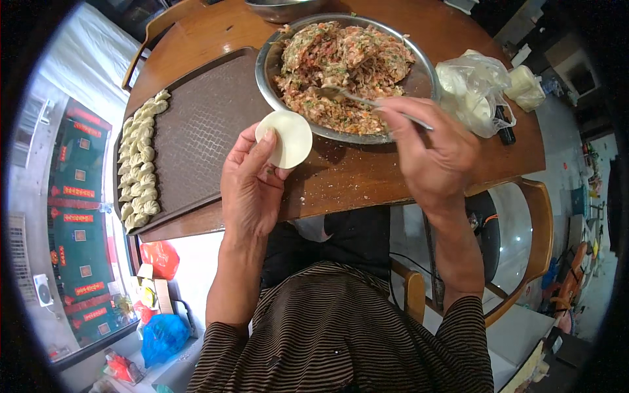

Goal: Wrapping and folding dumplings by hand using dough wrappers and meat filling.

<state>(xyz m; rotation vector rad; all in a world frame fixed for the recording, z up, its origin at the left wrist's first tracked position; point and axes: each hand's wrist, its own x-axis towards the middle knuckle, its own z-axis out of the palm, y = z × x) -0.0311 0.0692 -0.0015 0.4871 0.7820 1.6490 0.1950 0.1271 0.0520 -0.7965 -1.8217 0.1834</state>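
A round, pale dumpling wrapper (290, 142) lies flat across the fingers of my left hand (253, 182), with the thumb pressed on its face. My right hand (432, 147) grips the handle of a metal spoon (361, 100). The spoon's bowl rests in the minced meat and vegetable filling (344, 59), which fills much of a wide steel basin (432, 73). To the left, pleated dumplings (140, 167) stand in rows along the far left side of a dark textured tray (196, 123).
Right of the basin lies a clear plastic bag (474, 88) of wrappers, beside a black object (505, 125). Another wrapped stack (525, 88) sits at the edge of the wooden table (354, 179). A second metal bowl (285, 7) is behind. Wooden chairs (538, 231) flank the table.
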